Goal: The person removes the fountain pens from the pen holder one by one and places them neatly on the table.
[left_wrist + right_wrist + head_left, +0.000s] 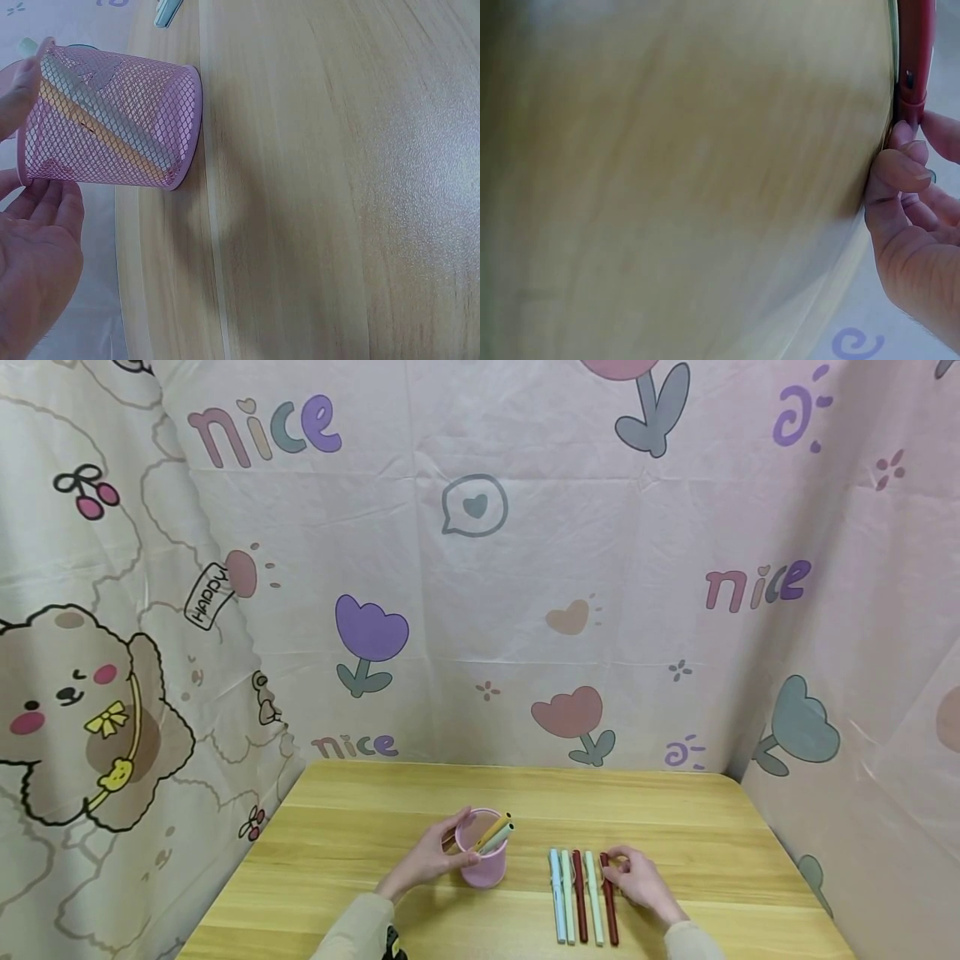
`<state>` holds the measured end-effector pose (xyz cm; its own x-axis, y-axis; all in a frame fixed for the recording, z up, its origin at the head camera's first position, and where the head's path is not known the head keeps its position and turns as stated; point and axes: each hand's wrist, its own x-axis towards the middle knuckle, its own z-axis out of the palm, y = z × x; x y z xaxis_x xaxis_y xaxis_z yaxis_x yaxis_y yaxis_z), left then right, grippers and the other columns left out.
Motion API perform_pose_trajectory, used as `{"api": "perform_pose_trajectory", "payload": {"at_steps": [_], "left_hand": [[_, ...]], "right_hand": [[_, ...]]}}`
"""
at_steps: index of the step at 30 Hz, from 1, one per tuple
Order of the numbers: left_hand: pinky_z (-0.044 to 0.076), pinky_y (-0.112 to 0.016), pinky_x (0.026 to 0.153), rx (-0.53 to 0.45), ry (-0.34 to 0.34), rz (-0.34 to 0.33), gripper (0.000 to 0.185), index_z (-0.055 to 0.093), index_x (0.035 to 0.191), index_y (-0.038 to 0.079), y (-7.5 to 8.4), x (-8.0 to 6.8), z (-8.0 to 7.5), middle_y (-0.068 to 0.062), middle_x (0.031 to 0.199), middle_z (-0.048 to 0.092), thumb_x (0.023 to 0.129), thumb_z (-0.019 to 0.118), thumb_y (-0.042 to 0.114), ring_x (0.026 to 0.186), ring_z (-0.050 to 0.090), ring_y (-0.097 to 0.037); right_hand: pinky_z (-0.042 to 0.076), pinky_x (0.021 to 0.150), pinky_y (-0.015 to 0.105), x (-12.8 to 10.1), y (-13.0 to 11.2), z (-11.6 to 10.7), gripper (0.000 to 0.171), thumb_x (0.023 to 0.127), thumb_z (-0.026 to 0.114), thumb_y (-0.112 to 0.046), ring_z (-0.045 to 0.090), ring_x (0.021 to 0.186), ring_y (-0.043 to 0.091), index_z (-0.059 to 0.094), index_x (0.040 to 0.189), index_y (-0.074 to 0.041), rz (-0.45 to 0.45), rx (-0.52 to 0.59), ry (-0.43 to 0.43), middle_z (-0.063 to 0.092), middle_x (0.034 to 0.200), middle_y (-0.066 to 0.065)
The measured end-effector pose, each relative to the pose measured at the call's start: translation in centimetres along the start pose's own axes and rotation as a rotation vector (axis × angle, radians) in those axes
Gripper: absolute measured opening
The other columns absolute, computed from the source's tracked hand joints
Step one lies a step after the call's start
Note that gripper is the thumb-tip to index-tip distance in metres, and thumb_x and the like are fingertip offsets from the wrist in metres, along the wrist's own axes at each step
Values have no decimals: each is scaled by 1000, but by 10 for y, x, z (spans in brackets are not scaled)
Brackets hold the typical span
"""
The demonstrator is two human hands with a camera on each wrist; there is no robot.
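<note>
Head view: a person sits at a light wooden table with patterned pink cloth hung behind and to both sides.
Left hand: fingers curled round the rim and side of the pink wire-mesh pen cup, steadying it; the left wrist view shows the thumb on the rim and the palm beside the mesh wall.
Pen cup: stands near the middle of the table, toward the front edge, already holding a yellow pen and a pale grey-green pen that lean out over its rim.
Pen row: five capped pens lie side by side, right of the cup and near the front edge: pale blue pen, pale green pen, dark red pen, mint pen and the outermost dark red pen.
Right hand: fingertips pinch the far end of the outermost dark red pen, which lies flat on the table; the right wrist view shows the curled fingers at its tip.
Step in hand: by my reading, picking up the next pen for the cup.
Next move: likely calls for lifting that pen clear of its neighbour, carrying it left and dropping it tip-down into the cup while the left hand keeps the cup from tipping.
</note>
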<state>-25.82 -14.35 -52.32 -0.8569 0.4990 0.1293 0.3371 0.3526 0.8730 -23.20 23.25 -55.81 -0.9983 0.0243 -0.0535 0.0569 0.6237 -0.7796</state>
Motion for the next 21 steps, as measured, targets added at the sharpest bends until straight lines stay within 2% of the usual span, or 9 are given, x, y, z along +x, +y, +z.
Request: {"api": "perform_pose_trajectory", "payload": {"at_steps": [7,13,21], "left_hand": [[31,-59,120,-16,-1,0,90,21,154,-11,-1,0,0,-32,157,34,89,76,19,145,35,-51],[30,-59,121,-14,-1,3,90,21,154,-11,-1,0,0,-31,157,34,90,76,20,145,35,-51],[32,-59,120,-8,-1,6,89,22,154,-11,0,0,0,-31,157,35,90,75,19,145,36,-51]], "right_hand": [[47,58,27,0,-1,0,40,88,71,-9,53,71,18,62,124,5,16,-1,-9,61,83,9],[47,55,26,-1,-1,0,38,88,70,-9,53,68,18,62,123,5,15,4,-8,61,81,9],[48,59,28,1,-1,0,38,89,71,-12,55,73,18,62,123,3,8,-21,-9,64,86,11]]}}
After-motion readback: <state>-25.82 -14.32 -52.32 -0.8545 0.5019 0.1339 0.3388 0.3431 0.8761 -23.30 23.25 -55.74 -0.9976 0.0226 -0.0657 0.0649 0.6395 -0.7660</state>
